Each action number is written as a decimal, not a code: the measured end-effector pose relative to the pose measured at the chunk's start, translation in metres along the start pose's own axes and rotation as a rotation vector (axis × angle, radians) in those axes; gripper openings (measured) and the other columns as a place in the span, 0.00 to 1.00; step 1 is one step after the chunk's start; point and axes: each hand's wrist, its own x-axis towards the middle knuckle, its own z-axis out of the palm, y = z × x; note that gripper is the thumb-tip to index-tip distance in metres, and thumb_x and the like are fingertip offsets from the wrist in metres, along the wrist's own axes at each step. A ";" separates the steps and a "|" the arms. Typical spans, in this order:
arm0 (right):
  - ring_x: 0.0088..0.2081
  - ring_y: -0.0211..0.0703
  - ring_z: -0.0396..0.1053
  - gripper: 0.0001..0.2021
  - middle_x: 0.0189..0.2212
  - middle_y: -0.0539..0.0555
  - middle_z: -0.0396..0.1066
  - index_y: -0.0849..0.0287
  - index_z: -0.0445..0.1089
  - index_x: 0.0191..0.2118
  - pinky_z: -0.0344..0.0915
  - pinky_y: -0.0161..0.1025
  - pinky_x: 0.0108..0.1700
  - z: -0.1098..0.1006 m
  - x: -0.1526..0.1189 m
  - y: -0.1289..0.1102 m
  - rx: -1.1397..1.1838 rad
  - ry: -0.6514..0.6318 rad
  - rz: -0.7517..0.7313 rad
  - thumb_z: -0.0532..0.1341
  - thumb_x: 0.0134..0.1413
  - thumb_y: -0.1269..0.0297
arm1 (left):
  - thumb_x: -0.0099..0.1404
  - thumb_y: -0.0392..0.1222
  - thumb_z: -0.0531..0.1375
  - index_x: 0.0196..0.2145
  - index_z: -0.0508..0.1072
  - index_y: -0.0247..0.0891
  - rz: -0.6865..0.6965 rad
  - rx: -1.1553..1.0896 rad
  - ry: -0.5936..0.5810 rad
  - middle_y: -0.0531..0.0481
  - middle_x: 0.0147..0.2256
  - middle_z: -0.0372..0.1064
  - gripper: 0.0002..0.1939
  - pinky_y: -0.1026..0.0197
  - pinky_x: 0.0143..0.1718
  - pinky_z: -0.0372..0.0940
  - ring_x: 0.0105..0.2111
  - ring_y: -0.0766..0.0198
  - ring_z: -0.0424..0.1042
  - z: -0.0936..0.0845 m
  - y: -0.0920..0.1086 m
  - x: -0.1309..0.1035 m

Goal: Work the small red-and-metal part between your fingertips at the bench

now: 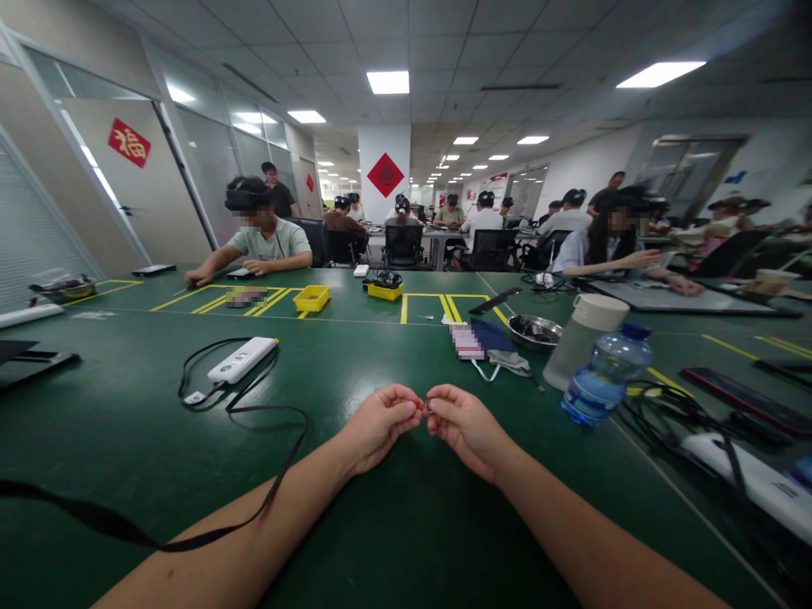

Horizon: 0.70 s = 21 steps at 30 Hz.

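Just above the green table (317, 474), my two hands meet fingertip to fingertip. Between the thumb and forefinger of my left hand (384, 423) is a small red-orange piece (419, 406), mostly covered by the fingers. My right hand (466, 423) is closed in a pinch against it, with a tiny greyish bit at its fingertips that is too small to name. Over my left forearm runs a black cable strap (234, 529).
A white power bank (244, 360) with a black cable lies left. To the right stand a blue-capped water bottle (606, 372), a pale tumbler (584, 338) and a metal bowl (534, 331). Yellow trays (311, 299) lie farther off. People sit across the table.
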 end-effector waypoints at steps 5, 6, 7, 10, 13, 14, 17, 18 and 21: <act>0.27 0.36 0.68 0.11 0.29 0.52 0.71 0.60 0.66 0.37 0.64 0.37 0.33 -0.001 0.001 -0.003 0.078 0.006 0.047 0.64 0.45 0.66 | 0.55 0.35 0.63 0.34 0.69 0.33 0.005 -0.058 0.013 0.46 0.34 0.71 0.08 0.68 0.37 0.66 0.33 0.69 0.71 -0.003 0.000 0.002; 0.27 0.35 0.68 0.11 0.29 0.52 0.71 0.60 0.67 0.36 0.64 0.37 0.33 -0.001 0.001 -0.004 0.086 0.007 0.055 0.64 0.45 0.66 | 0.55 0.35 0.63 0.34 0.69 0.33 0.003 -0.063 0.017 0.45 0.34 0.71 0.08 0.68 0.37 0.66 0.33 0.69 0.71 -0.003 0.000 0.002; 0.26 0.35 0.68 0.11 0.29 0.52 0.71 0.60 0.67 0.36 0.64 0.37 0.33 -0.001 0.001 -0.004 0.092 0.005 0.061 0.64 0.45 0.66 | 0.56 0.35 0.63 0.34 0.69 0.33 -0.002 -0.067 0.016 0.45 0.34 0.71 0.08 0.68 0.37 0.66 0.32 0.69 0.71 -0.003 0.000 0.002; 0.26 0.34 0.68 0.11 0.29 0.52 0.71 0.60 0.67 0.37 0.64 0.36 0.32 -0.001 0.001 -0.004 0.091 -0.012 0.071 0.64 0.45 0.66 | 0.55 0.34 0.63 0.34 0.69 0.32 -0.016 -0.075 -0.004 0.45 0.34 0.71 0.08 0.69 0.36 0.66 0.32 0.69 0.71 -0.002 0.000 0.002; 0.26 0.34 0.67 0.11 0.29 0.52 0.71 0.60 0.68 0.38 0.63 0.36 0.31 -0.001 0.000 -0.003 0.063 -0.020 0.073 0.64 0.45 0.66 | 0.55 0.34 0.63 0.33 0.70 0.32 -0.028 -0.061 -0.025 0.46 0.32 0.71 0.07 0.68 0.36 0.66 0.31 0.70 0.71 -0.002 0.000 0.001; 0.26 0.34 0.67 0.11 0.29 0.53 0.72 0.61 0.68 0.38 0.63 0.36 0.31 -0.001 0.000 -0.002 0.051 -0.018 0.072 0.64 0.46 0.65 | 0.55 0.33 0.63 0.33 0.70 0.32 -0.031 -0.052 -0.029 0.47 0.32 0.71 0.07 0.68 0.36 0.66 0.31 0.70 0.71 -0.002 0.000 0.001; 0.26 0.35 0.68 0.10 0.29 0.54 0.72 0.62 0.68 0.37 0.63 0.36 0.32 -0.001 0.001 0.000 0.008 0.000 0.080 0.63 0.46 0.66 | 0.54 0.33 0.63 0.33 0.70 0.32 -0.029 -0.013 -0.018 0.47 0.31 0.70 0.07 0.67 0.37 0.66 0.30 0.70 0.71 -0.003 -0.001 0.002; 0.27 0.35 0.68 0.10 0.29 0.54 0.72 0.63 0.68 0.36 0.63 0.36 0.33 -0.001 0.001 0.000 -0.008 0.009 0.084 0.63 0.46 0.67 | 0.54 0.33 0.63 0.33 0.70 0.32 -0.022 0.005 -0.006 0.47 0.31 0.70 0.08 0.66 0.37 0.65 0.31 0.69 0.71 -0.003 -0.002 0.002; 0.29 0.36 0.69 0.10 0.30 0.53 0.72 0.62 0.67 0.35 0.64 0.37 0.35 -0.001 0.001 0.002 -0.057 0.033 0.081 0.64 0.43 0.70 | 0.52 0.34 0.63 0.32 0.70 0.32 0.021 0.084 0.040 0.47 0.32 0.71 0.08 0.63 0.38 0.65 0.30 0.68 0.71 -0.004 -0.003 0.003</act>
